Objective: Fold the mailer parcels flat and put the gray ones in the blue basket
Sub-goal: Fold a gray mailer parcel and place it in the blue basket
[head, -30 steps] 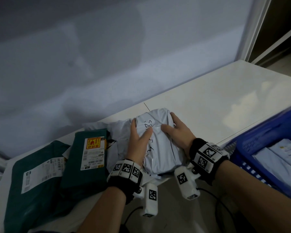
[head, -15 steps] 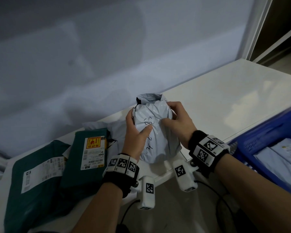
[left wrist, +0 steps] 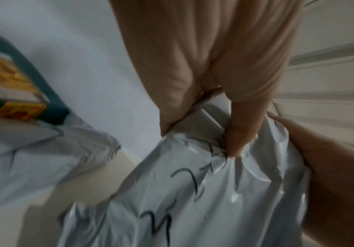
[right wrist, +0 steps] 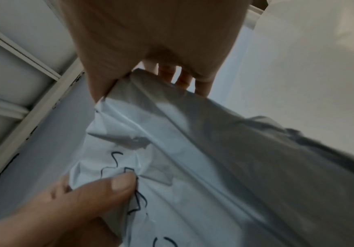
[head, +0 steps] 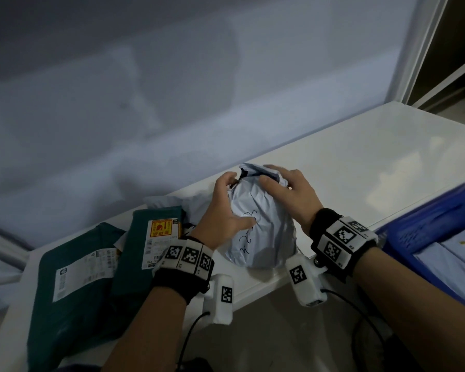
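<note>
A gray mailer parcel [head: 263,224] with black handwriting stands tilted up off the white table [head: 360,167], between both hands. My left hand [head: 223,210] grips its left side, thumb [left wrist: 241,133] pressed on the written face and fingers curled round the upper edge. My right hand [head: 285,189] holds its top right, fingers [right wrist: 184,78] curled over the folded upper flap. In the right wrist view the mailer [right wrist: 224,175] fills the lower frame. The blue basket [head: 424,232] sits at the right with gray mailers [head: 451,259] inside.
Two dark green parcels [head: 73,277] with shipping labels lie at the left of the table. Another gray mailer [head: 177,205] lies behind the left hand. A white wall runs along the table's far edge. Bare table spreads to the right.
The gray mailer went from lying flat under both hands to being lifted upright. Both hands have slid up toward its top edge, the right now curling over the flap.
</note>
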`<state>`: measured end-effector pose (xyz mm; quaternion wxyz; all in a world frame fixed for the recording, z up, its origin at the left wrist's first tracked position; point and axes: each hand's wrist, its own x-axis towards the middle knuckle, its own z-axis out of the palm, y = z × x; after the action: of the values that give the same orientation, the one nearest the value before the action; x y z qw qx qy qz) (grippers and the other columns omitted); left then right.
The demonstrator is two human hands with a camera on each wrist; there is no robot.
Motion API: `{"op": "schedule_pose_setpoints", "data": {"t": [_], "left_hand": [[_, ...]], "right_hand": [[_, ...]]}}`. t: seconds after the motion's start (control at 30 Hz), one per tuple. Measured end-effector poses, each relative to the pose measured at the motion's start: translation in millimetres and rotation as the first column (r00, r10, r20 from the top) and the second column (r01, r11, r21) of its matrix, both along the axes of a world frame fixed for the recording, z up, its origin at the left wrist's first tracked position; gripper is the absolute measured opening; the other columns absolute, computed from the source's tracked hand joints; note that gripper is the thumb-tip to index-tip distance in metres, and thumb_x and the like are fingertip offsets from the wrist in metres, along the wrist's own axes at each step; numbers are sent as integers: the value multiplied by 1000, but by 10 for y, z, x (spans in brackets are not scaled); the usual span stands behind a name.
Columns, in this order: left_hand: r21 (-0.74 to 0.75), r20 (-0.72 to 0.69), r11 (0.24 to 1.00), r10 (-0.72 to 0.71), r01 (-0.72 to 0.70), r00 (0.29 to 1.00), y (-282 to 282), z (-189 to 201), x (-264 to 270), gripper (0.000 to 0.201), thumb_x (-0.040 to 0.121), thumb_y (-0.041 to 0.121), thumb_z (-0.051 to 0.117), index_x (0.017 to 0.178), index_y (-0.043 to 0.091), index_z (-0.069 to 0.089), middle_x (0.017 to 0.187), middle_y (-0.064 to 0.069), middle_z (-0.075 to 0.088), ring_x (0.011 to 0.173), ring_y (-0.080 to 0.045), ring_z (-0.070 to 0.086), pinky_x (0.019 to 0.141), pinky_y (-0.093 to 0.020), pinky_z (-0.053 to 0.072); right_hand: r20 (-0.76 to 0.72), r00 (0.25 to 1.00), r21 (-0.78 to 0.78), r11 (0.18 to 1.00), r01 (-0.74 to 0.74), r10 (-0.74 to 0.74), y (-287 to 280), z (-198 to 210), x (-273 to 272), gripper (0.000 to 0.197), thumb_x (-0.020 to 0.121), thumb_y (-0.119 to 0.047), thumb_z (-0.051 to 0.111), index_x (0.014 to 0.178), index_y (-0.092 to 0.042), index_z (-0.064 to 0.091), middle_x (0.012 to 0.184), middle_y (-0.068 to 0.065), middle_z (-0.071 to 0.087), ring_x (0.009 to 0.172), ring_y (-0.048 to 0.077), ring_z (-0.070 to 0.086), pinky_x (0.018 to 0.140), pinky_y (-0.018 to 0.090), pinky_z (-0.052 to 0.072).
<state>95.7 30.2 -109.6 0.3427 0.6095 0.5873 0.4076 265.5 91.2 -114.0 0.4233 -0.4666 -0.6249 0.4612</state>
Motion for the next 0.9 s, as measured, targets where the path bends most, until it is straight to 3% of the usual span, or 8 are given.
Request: {"op": "schedule_pose_setpoints", "data": {"t": [0.07,0.17,0.3,0.4,0.5,0.7,0.8,0.9], "left_hand": [[-35,-106,999,-23,19,994,1,54,-22,115,73,6,84,155,27,6,143,9,24,134,-4,27,108,-21,28],[-71,-264,996,-77,61,962,8,113,-50,123,73,10,85,156,24,-4,133,5,18,128,-6,25,99,-9,23],[-90,-363,994,-83,54,928,26,140,-42,110,71,11,85,154,30,17,126,0,19,127,-22,32,111,-27,31],[-82,-362,994,-93,67,927,29,133,-33,101,70,9,86,151,28,29,138,-2,18,134,-23,30,114,-30,30],[-77,-287,988,-149,132,946,45,123,-19,98,72,5,83,151,22,29,162,2,4,144,-10,23,113,-24,27],[-113,-104,984,-151,139,983,26,191,29,77,83,11,76,148,22,35,155,7,28,142,-5,28,117,-25,24],[-197,188,971,-99,136,977,-4,206,62,53,90,38,64,141,29,48,151,13,38,140,-5,35,118,-35,27],[-182,386,983,47,26,921,-15,195,121,41,93,39,55,129,22,64,137,-1,59,129,-17,54,113,-48,37]], "right_hand": [[5,1000,8,1000,1,-1,-51,21,-40,23,82,-50,68,103,-41,72,105,1,51,106,15,53,91,24,42],[-63,998,10,1000,2,-1,-129,25,-99,4,86,-34,71,87,-36,75,97,-3,40,103,13,49,85,17,36],[-164,986,-13,1000,24,-26,-164,31,-176,24,94,-33,60,86,-17,76,105,-7,46,103,3,51,86,14,37],[-235,972,-81,997,12,-30,-188,88,-170,35,100,-32,46,85,-19,75,109,-9,66,103,2,60,89,15,42],[-248,968,-130,991,7,-39,-155,96,-150,27,95,-20,48,95,-14,75,101,-7,74,100,10,65,94,26,48],[-3,1000,-141,990,-28,28,-147,160,-152,55,98,-20,47,150,-22,31,147,0,43,134,18,43,109,26,31],[33,999,-173,985,-31,37,-171,214,-109,47,96,-19,47,143,-12,44,145,7,48,131,22,45,110,31,33],[10,999,-174,984,-45,47,-247,225,-123,31,97,-24,46,123,-16,60,121,1,62,113,18,54,103,32,39]]}}
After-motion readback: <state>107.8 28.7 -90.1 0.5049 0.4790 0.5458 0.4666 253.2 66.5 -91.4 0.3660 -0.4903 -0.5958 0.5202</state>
